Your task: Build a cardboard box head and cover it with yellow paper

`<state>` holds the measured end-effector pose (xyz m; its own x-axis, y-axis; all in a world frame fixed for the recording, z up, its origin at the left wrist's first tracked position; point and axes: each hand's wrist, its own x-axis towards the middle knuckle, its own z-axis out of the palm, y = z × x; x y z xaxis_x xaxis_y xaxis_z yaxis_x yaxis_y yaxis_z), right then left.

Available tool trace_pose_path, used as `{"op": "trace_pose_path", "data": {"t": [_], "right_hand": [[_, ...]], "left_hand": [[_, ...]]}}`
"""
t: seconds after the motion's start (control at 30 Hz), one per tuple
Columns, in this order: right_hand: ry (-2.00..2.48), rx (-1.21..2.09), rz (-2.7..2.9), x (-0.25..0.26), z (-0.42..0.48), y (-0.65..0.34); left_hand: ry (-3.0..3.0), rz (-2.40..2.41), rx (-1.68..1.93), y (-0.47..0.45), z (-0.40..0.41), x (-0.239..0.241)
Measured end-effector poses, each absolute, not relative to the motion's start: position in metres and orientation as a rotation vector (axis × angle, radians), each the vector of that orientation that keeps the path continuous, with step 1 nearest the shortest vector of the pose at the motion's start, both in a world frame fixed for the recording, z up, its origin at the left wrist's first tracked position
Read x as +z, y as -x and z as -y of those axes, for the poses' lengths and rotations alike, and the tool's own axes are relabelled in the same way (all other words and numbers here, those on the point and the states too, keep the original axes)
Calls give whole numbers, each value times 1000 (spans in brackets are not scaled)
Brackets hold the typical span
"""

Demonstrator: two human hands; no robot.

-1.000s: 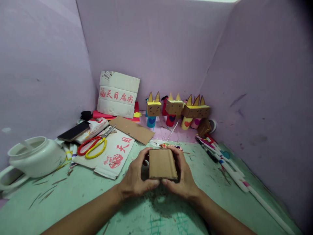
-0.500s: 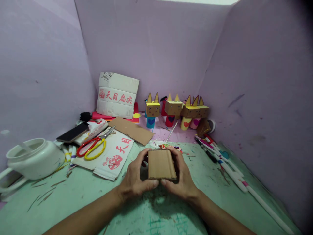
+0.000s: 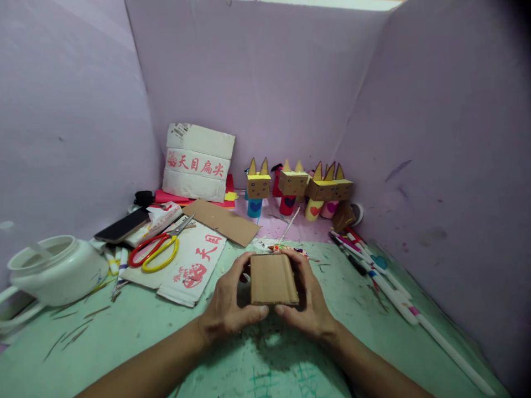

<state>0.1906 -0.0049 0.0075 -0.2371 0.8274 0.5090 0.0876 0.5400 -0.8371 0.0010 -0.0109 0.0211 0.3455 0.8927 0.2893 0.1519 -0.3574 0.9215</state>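
Both my hands hold a small brown folded cardboard piece (image 3: 272,278) just above the green mat (image 3: 124,331) in the middle of the view. My left hand (image 3: 226,304) grips its left side, thumb under the near edge and fingers curled round the far edge. My right hand (image 3: 309,301) grips the right side the same way. The thumbs almost meet below the cardboard's near edge.
Red and yellow scissors (image 3: 155,249) lie on printed cardboard sheets (image 3: 188,262) at left, beside a phone (image 3: 122,225) and a white tub (image 3: 53,271). Several cardboard figures (image 3: 296,188) stand at the back. Markers (image 3: 373,265) lie along the right wall. A printed box (image 3: 199,161) leans at the back left.
Nothing has visibly changed apart from a slight shift of the view; both hands keep the same hold on the cardboard piece.
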Motion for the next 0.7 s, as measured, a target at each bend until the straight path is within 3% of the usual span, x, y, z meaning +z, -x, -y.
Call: {"op": "trace_pose_path", "data": {"t": [0.7], "right_hand": [[702,978,1625,5,6,-189]], "left_hand": [[-1698,-912,1075,-6,10,18]]}}
